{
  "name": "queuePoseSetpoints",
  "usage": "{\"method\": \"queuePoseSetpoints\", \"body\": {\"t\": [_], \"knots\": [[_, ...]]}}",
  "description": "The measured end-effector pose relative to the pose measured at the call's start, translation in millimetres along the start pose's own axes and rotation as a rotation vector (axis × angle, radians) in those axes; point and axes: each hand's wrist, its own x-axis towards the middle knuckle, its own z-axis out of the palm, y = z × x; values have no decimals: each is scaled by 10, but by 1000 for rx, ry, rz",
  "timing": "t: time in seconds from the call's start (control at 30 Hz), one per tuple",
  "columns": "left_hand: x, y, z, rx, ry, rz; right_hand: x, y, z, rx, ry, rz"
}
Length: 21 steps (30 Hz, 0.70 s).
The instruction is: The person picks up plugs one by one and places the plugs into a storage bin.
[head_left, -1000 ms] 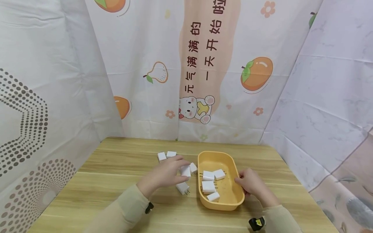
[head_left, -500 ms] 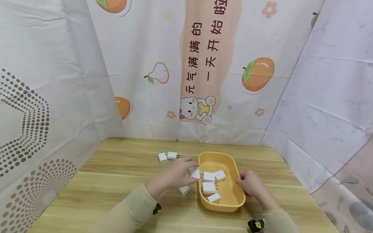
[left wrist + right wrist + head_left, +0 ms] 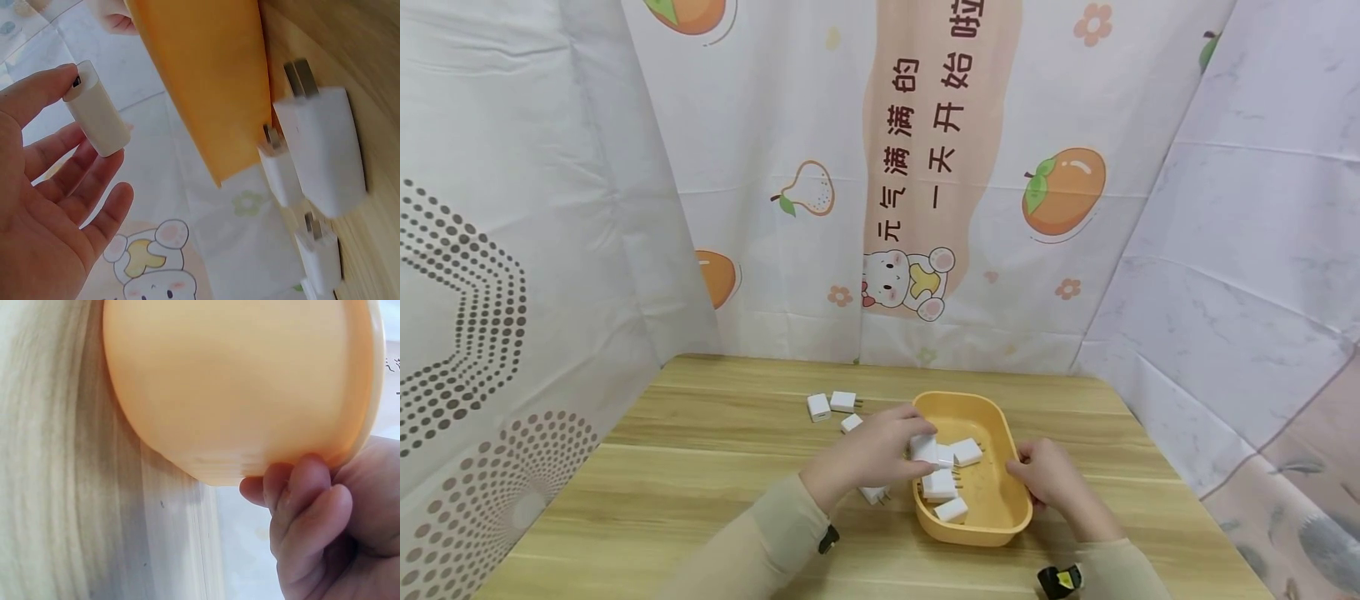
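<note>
My left hand pinches a white plug charger above the left side of a yellow plastic basin. In the left wrist view, thumb and fingertips hold this charger at its ends, higher than the basin's rim. Several white chargers lie inside the basin, among them one charger at its middle and another charger near the front. The right hand grips the basin's right rim; the right wrist view has its fingers curled against the outer wall.
More chargers lie on the wooden table left of the basin: one charger and a second charger at the back, another charger partly behind the left wrist. Printed curtains stand behind and on both sides.
My left hand has picked up a charger from the table and carried it right, over the basin's left rim. The right hand stays on the rim.
</note>
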Motion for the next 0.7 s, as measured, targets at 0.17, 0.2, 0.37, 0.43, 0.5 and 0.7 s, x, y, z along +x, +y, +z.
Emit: {"method": "queuePoseSetpoints", "body": {"t": [0.17,0.2,0.37,0.43,0.5,0.7], "knots": [[94,42,70,21,-35,-14,6,9,7,-4,4,-1],[119,51,83,25,-39,-12,7,12,8,-1,4,1],[228,116,135,28,-78,-33,19,20,10,12,7,6],[263,146,166,23,-95,-41,24,22,9,8,6,7],[297,173,201,24,-105,-32,25,18,5,8,4,10],[364,221,300,72,-107,16,12,-4,3,4,-3,21]]}}
